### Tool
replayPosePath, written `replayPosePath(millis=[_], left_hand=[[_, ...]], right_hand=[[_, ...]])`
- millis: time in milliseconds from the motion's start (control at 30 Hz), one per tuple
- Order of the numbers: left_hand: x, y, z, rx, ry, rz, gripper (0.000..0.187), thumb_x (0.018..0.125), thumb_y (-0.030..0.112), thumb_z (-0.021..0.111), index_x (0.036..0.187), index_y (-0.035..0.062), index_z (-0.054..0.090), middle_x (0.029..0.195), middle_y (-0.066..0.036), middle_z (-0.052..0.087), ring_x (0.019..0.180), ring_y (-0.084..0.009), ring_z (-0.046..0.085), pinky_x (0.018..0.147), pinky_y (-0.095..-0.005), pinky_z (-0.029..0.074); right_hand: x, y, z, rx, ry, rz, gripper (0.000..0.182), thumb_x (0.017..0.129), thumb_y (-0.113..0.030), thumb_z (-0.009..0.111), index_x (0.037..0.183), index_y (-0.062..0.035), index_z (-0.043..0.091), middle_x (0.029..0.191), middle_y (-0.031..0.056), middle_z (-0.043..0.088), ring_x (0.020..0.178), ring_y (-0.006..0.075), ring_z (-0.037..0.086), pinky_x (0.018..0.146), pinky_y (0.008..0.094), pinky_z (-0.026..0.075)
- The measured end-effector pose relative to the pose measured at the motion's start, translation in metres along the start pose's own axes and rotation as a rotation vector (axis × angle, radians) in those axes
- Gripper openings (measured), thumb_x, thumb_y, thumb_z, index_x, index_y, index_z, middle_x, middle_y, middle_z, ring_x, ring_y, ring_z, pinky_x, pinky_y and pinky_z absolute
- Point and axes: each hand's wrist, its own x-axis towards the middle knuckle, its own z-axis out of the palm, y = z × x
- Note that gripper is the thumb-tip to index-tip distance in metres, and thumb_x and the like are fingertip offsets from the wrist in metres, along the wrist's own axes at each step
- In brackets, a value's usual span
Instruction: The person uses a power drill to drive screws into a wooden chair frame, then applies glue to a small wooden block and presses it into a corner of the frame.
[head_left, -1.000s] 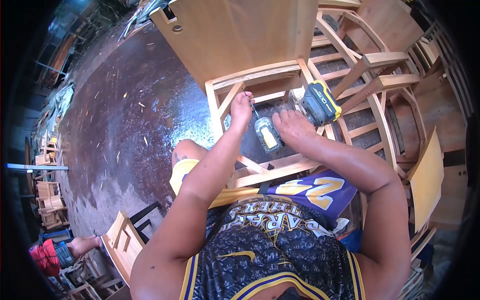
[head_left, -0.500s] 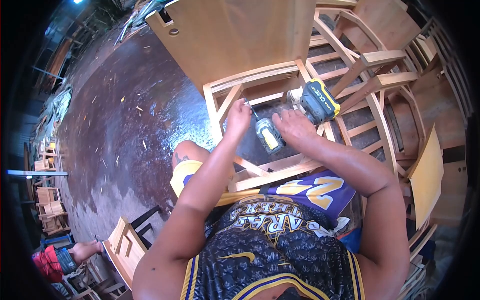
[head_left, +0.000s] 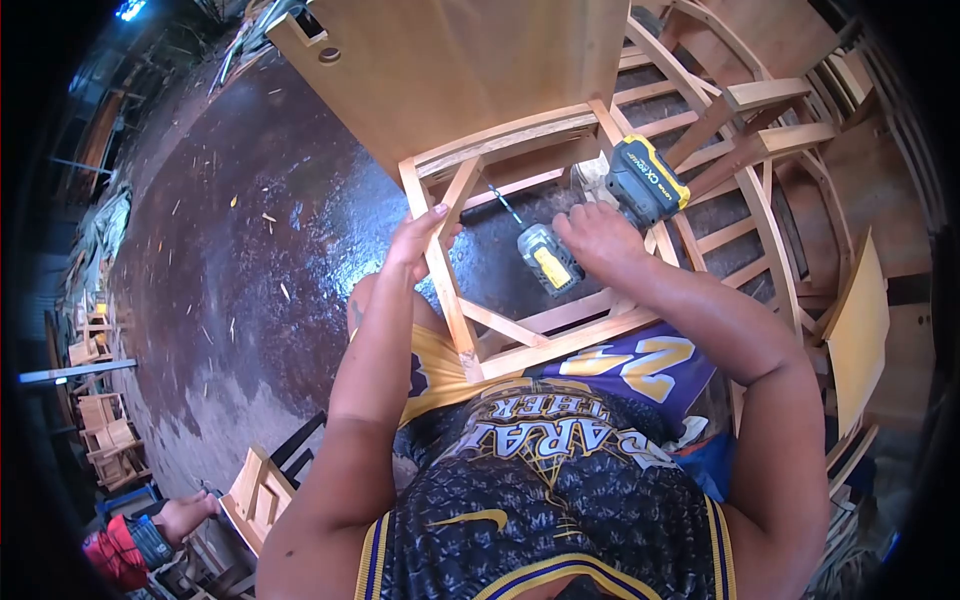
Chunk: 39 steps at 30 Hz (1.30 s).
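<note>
Our left hand (head_left: 418, 240) was closed around the side rail (head_left: 455, 300) of a wooden frame (head_left: 505, 138), its thumb over the rail and fingers showing past the inner side. To its right, our right hand (head_left: 602, 242) was wrapped round the grip of a cordless drill (head_left: 552, 264), whose battery pack (head_left: 652, 182) jutted out above and right of the knuckles; we could not make out the trigger finger. Between the hands, the drill bit (head_left: 508, 207) pointed up and leftward in the frame's opening, its tip near the diagonal corner brace (head_left: 462, 190) but seemingly apart from it. Below both hands, the near rail (head_left: 580, 343) sat at our thighs; beyond them rose a plywood panel (head_left: 460, 90). We judged the step to be steadying the frame for drilling by that brace; the next move seemed to call for a firm left hold and a carefully aligned bit. Well right of the right hand stood other wooden frames (head_left: 768, 225).
</note>
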Motion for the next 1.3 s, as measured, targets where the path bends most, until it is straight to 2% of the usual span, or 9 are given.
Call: replayPosePath(millis=[267,433,567,700,933,1000,1100,1167,1300], left_hand=[[0.002,-0.005,0.001,-0.037,0.004,0.056,0.054,0.082,0.024,0.07,0.119,-0.0036,0.043,0.093,-0.015,0.059,0.078,-0.0211,0.063,0.057,-0.0286,0.052],[0.001,-0.005,-0.001,-0.026,-0.033,0.049,0.065,0.08,0.024,0.072,0.127,-0.0035,0.036,0.102,-0.017,0.056,0.079,-0.0217,0.062,0.057,-0.0292,0.051],[0.001,-0.008,0.002,0.003,0.043,0.085,0.048,0.086,0.025,0.066,0.121,-0.0004,0.046,0.086,-0.012,0.062,0.069,-0.016,0.061,0.056,-0.0261,0.05],[0.006,-0.011,-0.002,0.019,0.002,0.081,0.042,0.086,0.027,0.065,0.115,-0.0007,0.052,0.083,-0.011,0.062,0.067,-0.015,0.059,0.056,-0.0252,0.05],[0.002,-0.011,0.002,0.006,0.041,0.097,0.048,0.086,0.028,0.067,0.12,-0.0009,0.049,0.082,-0.012,0.062,0.064,-0.015,0.058,0.056,-0.0248,0.05],[0.001,-0.009,0.003,0.02,0.034,0.087,0.052,0.086,0.029,0.067,0.122,-0.0018,0.046,0.084,-0.012,0.062,0.066,-0.0153,0.058,0.057,-0.025,0.05],[0.002,-0.01,0.0,0.031,0.026,0.085,0.054,0.086,0.029,0.066,0.124,-0.0024,0.045,0.086,-0.013,0.062,0.068,-0.0152,0.059,0.057,-0.0251,0.05],[0.008,-0.012,-0.004,-0.015,-0.024,0.08,0.065,0.082,0.021,0.07,0.129,-0.0043,0.032,0.104,-0.019,0.056,0.08,-0.0222,0.062,0.056,-0.0287,0.05],[0.006,-0.012,-0.004,-0.017,-0.02,0.085,0.065,0.082,0.021,0.07,0.129,-0.0033,0.032,0.104,-0.019,0.056,0.081,-0.0224,0.062,0.056,-0.029,0.05]], right_hand=[[0.002,-0.004,0.002,-0.032,-0.043,0.038,0.013,0.076,-0.011,0.058,0.088,-0.0068,0.056,0.082,0.01,0.06,0.081,0.0245,0.062,0.075,0.0348,0.047],[0.003,-0.004,0.002,-0.057,-0.085,0.021,0.012,0.077,-0.011,0.059,0.088,-0.0074,0.056,0.082,0.0099,0.06,0.08,0.0239,0.062,0.073,0.0342,0.047],[0.003,-0.004,0.003,-0.088,-0.052,0.03,0.012,0.076,-0.011,0.059,0.086,-0.0078,0.055,0.079,0.0088,0.059,0.078,0.0232,0.061,0.071,0.0337,0.047],[0.003,-0.004,0.009,-0.087,-0.019,0.028,0.012,0.074,-0.011,0.06,0.085,-0.0079,0.054,0.078,0.0083,0.058,0.076,0.0228,0.061,0.07,0.0335,0.048],[0.005,-0.007,0.009,-0.093,-0.092,0.043,0.014,0.075,-0.01,0.061,0.088,-0.0077,0.055,0.081,0.0091,0.059,0.081,0.0232,0.062,0.073,0.0329,0.05],[0.005,-0.007,0.011,-0.105,-0.022,0.061,0.012,0.076,-0.01,0.06,0.087,-0.0079,0.056,0.082,0.0095,0.06,0.081,0.0235,0.062,0.074,0.0331,0.049],[0.007,-0.007,0.012,-0.089,-0.054,0.064,0.013,0.076,-0.01,0.06,0.088,-0.0076,0.056,0.083,0.0097,0.06,0.082,0.0242,0.062,0.074,0.0335,0.05],[0.007,-0.006,0.012,-0.081,-0.061,0.06,0.013,0.077,-0.011,0.059,0.089,-0.0074,0.055,0.084,0.0097,0.06,0.083,0.0243,0.062,0.075,0.0339,0.05],[0.009,-0.004,0.011,-0.059,-0.028,0.073,0.017,0.076,-0.011,0.06,0.092,-0.0072,0.054,0.086,0.0099,0.061,0.085,0.0246,0.062,0.077,0.0349,0.05]])
